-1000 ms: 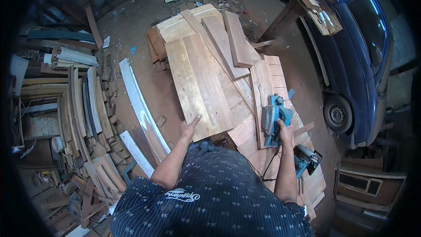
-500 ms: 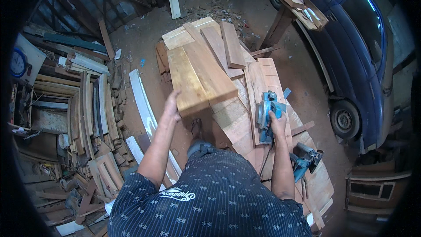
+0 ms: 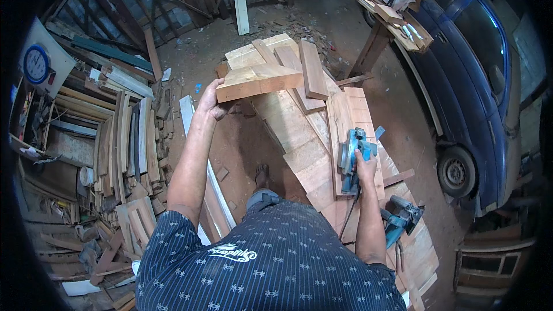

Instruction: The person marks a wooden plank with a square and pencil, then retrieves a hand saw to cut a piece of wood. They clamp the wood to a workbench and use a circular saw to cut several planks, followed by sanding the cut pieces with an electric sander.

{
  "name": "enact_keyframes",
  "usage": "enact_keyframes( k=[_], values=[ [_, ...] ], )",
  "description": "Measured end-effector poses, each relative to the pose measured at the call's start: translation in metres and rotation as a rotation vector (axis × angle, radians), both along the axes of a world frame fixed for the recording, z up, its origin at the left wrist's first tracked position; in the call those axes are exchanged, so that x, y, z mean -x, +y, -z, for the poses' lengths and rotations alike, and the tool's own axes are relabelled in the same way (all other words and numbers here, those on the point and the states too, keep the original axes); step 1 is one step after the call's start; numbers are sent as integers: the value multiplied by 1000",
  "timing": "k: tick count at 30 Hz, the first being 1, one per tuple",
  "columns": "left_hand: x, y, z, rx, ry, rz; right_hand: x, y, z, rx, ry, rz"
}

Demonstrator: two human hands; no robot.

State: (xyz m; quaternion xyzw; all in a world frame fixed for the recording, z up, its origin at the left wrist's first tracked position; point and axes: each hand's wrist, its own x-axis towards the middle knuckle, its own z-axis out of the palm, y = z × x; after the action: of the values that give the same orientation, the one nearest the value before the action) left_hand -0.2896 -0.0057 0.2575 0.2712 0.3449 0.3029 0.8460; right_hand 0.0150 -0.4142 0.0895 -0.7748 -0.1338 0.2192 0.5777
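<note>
My left hand (image 3: pixel 213 101) grips the near left corner of a wide, thick wooden board (image 3: pixel 258 85), raised and tilted so its end edge faces me, above the far part of a heap of pale planks (image 3: pixel 285 120). My right hand (image 3: pixel 364 170) is wrapped round the handle of a blue electric planer (image 3: pixel 349 152) resting on a plank to the right. A second blue power tool (image 3: pixel 397 222) with a dark base lies just below it, beside a trailing cord. My bare foot shows on the dirt floor below the board.
Stacks of offcuts and boards (image 3: pixel 121 144) fill the left side, near a blue round clock (image 3: pixel 36 63). A dark blue vehicle (image 3: pixel 478 98) stands at the right, beside a raised wooden stand (image 3: pixel 397 17) loaded with scraps. A wooden frame (image 3: pixel 492 262) lies lower right.
My left hand has moved forward with the board, lifting and tipping it until its end edge shows. My right hand stays on the planer. The view has shifted slightly, bringing the clock in.
</note>
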Motion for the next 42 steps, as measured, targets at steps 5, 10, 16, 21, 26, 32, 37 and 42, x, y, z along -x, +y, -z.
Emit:
enact_keyframes(
  k=[5, 10, 16, 21, 26, 32, 37, 42],
  values=[
    [6, 3, 24, -64, 109, 36, 1, 7, -16, 27, 110, 64],
    [12, -95, 80, 1, 239, 139, 16, -3, -45, 16, 250, 246],
    [-1, -183, 257, 22, 341, 29, 69, -36, -95, -29, 220, 183],
    [-47, -198, 283, -305, 886, 283, 100, -43, -110, -38, 186, 38],
    [-23, -195, 320, -722, 912, 291, 130, -42, -91, 67, 183, -211],
    [59, -187, 381, -195, 880, 16, 162, -18, -29, 178, 66, -462],
    [135, -177, 341, -380, 1204, 246, 170, 18, -3, 144, 22, -526],
    [164, -164, 370, -530, 1154, 151, 167, 73, -11, 93, -57, -581]
  ],
)
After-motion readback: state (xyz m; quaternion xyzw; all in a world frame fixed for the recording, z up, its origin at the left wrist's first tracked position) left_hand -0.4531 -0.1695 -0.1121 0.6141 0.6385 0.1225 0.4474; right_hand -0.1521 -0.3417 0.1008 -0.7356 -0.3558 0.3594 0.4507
